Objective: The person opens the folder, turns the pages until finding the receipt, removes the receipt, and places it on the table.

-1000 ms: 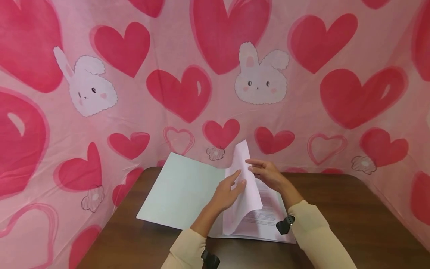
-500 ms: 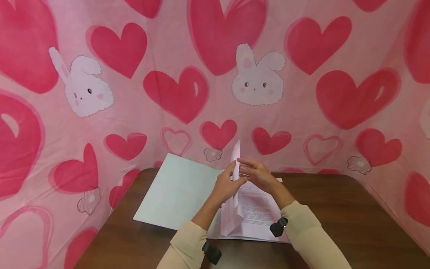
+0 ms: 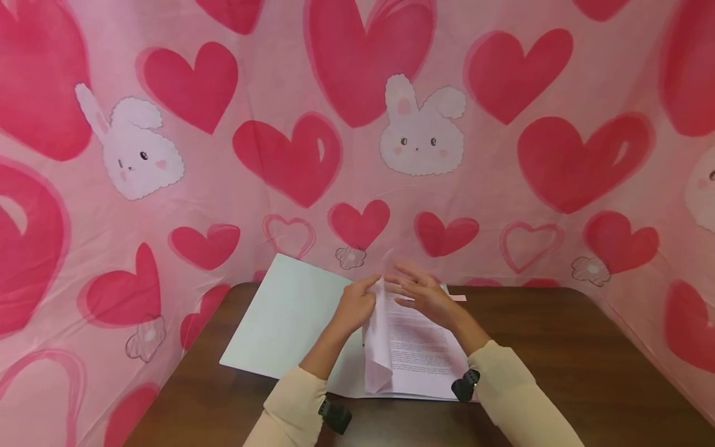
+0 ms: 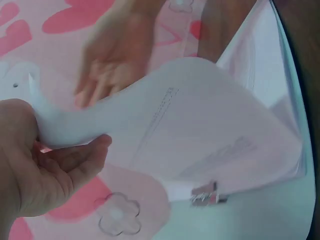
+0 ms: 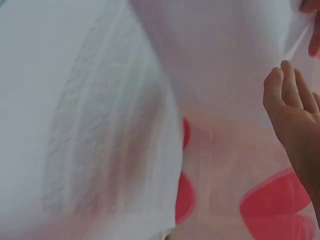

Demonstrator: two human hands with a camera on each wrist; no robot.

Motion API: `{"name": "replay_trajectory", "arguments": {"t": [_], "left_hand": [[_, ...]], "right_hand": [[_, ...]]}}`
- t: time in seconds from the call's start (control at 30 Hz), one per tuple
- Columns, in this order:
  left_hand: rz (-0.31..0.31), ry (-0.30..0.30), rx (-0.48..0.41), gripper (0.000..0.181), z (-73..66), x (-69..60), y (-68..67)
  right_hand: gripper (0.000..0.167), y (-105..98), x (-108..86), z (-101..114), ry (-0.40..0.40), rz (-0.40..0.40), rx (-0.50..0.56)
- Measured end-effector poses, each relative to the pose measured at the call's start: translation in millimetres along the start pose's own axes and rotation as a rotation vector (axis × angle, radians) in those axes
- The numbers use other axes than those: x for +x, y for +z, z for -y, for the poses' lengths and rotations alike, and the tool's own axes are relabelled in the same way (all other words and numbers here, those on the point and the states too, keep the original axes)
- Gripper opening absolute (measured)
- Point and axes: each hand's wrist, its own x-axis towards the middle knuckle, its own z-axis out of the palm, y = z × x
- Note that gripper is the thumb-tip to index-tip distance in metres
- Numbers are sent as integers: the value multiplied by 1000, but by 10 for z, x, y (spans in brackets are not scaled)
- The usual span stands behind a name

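An open pale green folder [image 3: 290, 316] lies on the table, with a stack of printed pages [image 3: 424, 357] on its right side. One sheet of paper [image 3: 378, 354] stands raised and curled over toward the left. My left hand [image 3: 356, 305] pinches this sheet near its far edge, thumb on one side and fingers on the other, as the left wrist view shows. My right hand [image 3: 427, 298] is beside the sheet's right face with fingers outstretched, holding nothing. Whether its fingertips touch the paper is hard to tell. A metal fastener [image 4: 207, 196] sits at the fold of the folder.
A brown wooden table [image 3: 558, 354] carries the folder. Behind it hangs a pink cloth [image 3: 486, 186] printed with hearts and rabbits. A small pale pink tab [image 3: 458, 298] sticks out at the stack's far right edge. Black straps with small cameras are on both sleeves.
The raised sheet has swung leftward, uncovering more of the printed page beneath. My left hand has moved left and now grips the sheet; my right hand stays near it, fingers spread.
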Motion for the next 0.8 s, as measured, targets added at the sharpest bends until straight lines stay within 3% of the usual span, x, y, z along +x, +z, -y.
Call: {"name": "replay_trajectory", "arguments": {"t": [0.17,0.43,0.6,0.8], "left_hand": [[7,-24,40,50,101,-32,-237],[56,-99,99,52,354,-31,-597],[88,-107,136,52,465,-46,-760],[123,-140,175,51,607,-106,-854]], "right_hand": [[60,-90,-213,-222,51,-43,-181],[54,-229,-507,-484,-30,-44,-600],[62,-211,-671,-513,36,-18,-724],[76,-189,-810,-562,210,3,-900]]}}
